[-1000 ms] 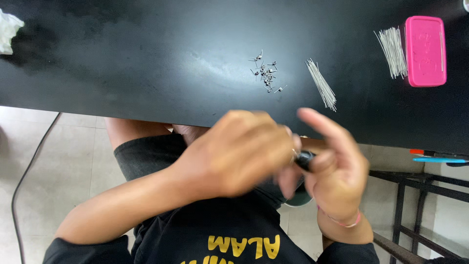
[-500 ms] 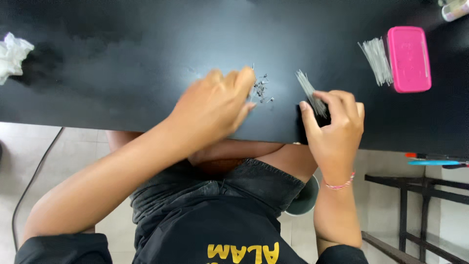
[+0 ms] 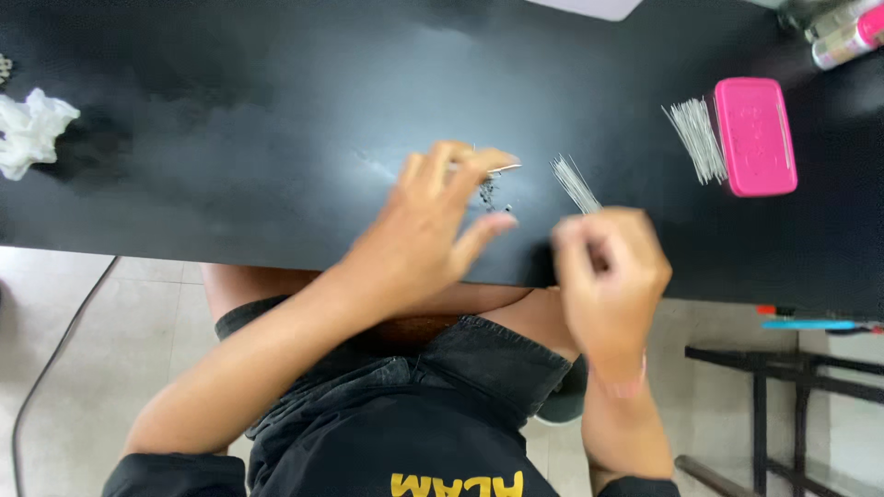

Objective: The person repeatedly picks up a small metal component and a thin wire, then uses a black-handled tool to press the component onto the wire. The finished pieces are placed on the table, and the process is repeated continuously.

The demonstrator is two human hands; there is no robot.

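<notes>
Between my left hand fingertips I pinch a thin, stiff metal pin, with a scatter of tiny dark metal bits just under those fingers and a fan of fine silvery wires just beyond my right hand. All of it lies on a smooth matte black table above a pale tiled floor. My left hand reaches forward, fingers spread, while my right is curled into a loose blurred fist at the wires' near end; I cannot tell what it grips.
</notes>
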